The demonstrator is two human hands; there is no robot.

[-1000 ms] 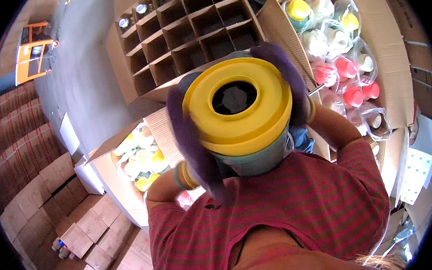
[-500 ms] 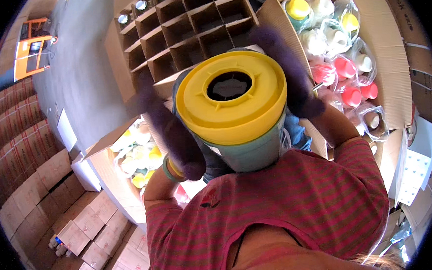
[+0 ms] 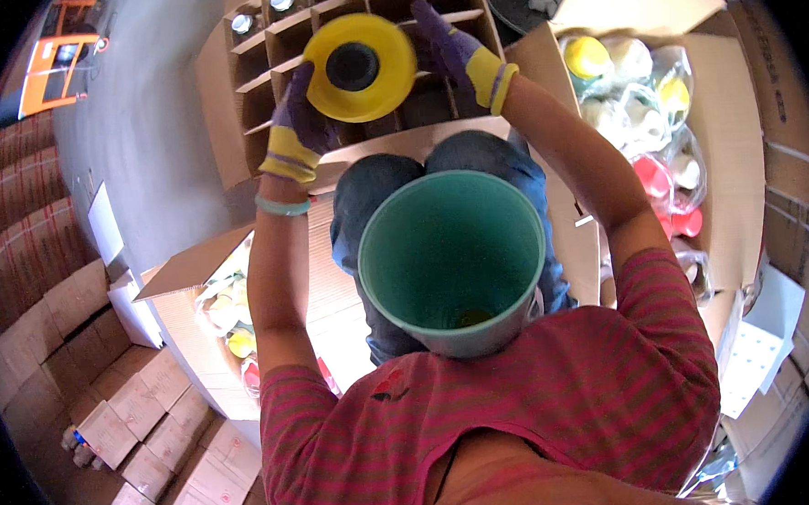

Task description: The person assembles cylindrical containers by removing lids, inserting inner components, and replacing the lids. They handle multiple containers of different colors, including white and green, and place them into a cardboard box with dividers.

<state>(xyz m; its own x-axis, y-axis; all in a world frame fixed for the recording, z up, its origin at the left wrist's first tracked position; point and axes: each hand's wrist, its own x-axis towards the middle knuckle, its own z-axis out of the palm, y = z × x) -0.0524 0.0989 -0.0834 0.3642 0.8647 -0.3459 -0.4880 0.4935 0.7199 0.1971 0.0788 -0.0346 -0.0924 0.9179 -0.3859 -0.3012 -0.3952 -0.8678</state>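
Both my hands wear purple gloves with yellow cuffs. My left hand (image 3: 300, 128) grips the left edge of a round yellow lid (image 3: 385, 54) with a dark round centre, held over the divided carton. My right hand (image 3: 464, 55) is stretched out beside the lid's right edge, seemingly just apart from it; part of its fingers cannot be made out. Between my thighs stands a green tapered bucket (image 3: 371, 254), its top uncovered. A small yellowish spot shows at the bottom inside.
In front is the carton (image 3: 222, 125) with cardboard dividers; bottles (image 3: 282, 1) stand in its far-left cells. An open box (image 3: 729, 153) of bagged bottles is at right, another box (image 3: 198, 327) at left. A dark tub (image 3: 511, 14) with whitish pieces sits beyond. Stacked cartons (image 3: 138, 408) line the left.
The yellow lid has come off the bucket and moved forward over the divided carton with my hands. The bucket's inside now shows. My right hand has moved away from the bucket's side.
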